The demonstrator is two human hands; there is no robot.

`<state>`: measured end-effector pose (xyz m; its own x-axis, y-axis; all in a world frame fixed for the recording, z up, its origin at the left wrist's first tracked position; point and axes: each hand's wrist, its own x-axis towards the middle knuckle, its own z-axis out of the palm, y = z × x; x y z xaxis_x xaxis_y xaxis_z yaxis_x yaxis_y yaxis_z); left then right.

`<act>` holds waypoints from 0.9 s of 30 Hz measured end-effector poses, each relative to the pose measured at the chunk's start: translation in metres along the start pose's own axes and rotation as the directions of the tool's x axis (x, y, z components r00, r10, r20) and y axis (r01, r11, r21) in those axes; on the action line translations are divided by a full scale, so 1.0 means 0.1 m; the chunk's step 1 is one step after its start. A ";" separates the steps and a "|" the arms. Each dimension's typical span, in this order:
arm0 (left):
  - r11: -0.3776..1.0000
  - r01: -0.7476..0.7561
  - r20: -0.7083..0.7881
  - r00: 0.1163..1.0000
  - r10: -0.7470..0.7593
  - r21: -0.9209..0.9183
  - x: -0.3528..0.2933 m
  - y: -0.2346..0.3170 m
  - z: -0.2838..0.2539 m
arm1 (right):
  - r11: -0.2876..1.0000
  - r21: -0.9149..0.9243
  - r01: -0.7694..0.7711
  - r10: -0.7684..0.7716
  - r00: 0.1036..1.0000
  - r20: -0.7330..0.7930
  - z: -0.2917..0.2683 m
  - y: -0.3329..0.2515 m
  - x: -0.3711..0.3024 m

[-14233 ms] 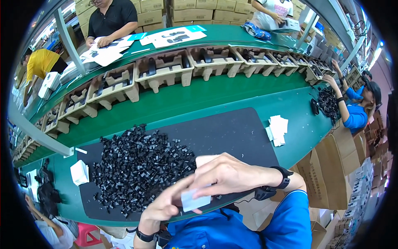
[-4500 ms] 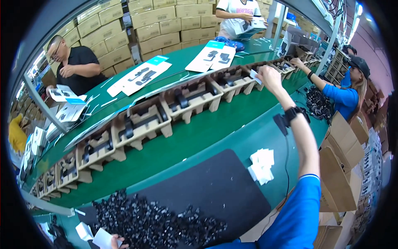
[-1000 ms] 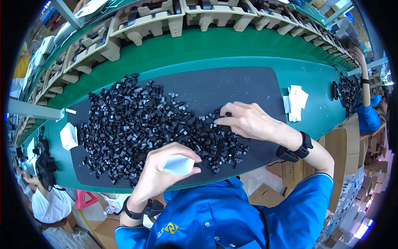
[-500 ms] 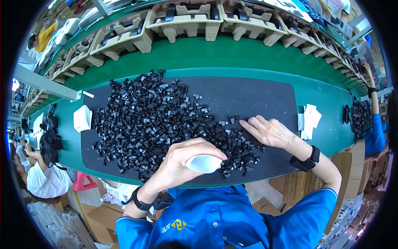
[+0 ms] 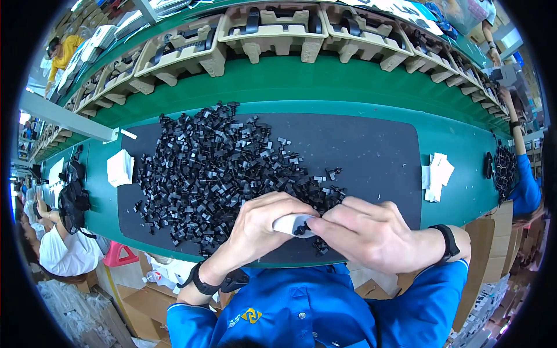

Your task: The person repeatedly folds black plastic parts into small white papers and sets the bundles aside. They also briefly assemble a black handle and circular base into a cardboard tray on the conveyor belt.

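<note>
A small white paper pouch (image 5: pixel 284 225) is in my left hand (image 5: pixel 258 225), its open mouth turned toward my right hand. My right hand (image 5: pixel 371 235) is closed, with thumb and finger pinched at that mouth. A small black plastic part (image 5: pixel 301 229) shows there, against the fingertips and partly within the pouch. Beyond both hands spreads a heap of small black plastic parts (image 5: pixel 214 168) on a dark grey mat (image 5: pixel 360 139). My fingers hide part of the heap's near right edge.
A stack of white paper pouches (image 5: pixel 120 169) stands left of the mat; loose white papers (image 5: pixel 439 174) lie right of it. Moulded pulp trays (image 5: pixel 272 32) holding black parts line the far side. A metal post (image 5: pixel 69 119) juts in at left. Co-workers are at both sides.
My right hand has moved left and nearer, from the heap's right edge to the pouch mouth. A black part now shows in the mouth. My left hand keeps its hold.
</note>
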<state>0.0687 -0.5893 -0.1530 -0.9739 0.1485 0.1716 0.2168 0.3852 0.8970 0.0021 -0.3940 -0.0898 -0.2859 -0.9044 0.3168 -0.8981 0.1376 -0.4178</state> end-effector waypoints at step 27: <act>0.835 0.235 0.002 0.963 -0.270 -0.498 -0.29 0.16 0.00 | 0.947 0.293 -0.130 0.198 0.956 -0.218 0.17 0.11 -0.04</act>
<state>0.1000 -0.5873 -0.1432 -0.9961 0.0413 -0.0777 -0.0814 -0.0970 0.9920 -0.0008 -0.3953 -0.1099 -0.5241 -0.7488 0.4056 -0.7158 0.1293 -0.6862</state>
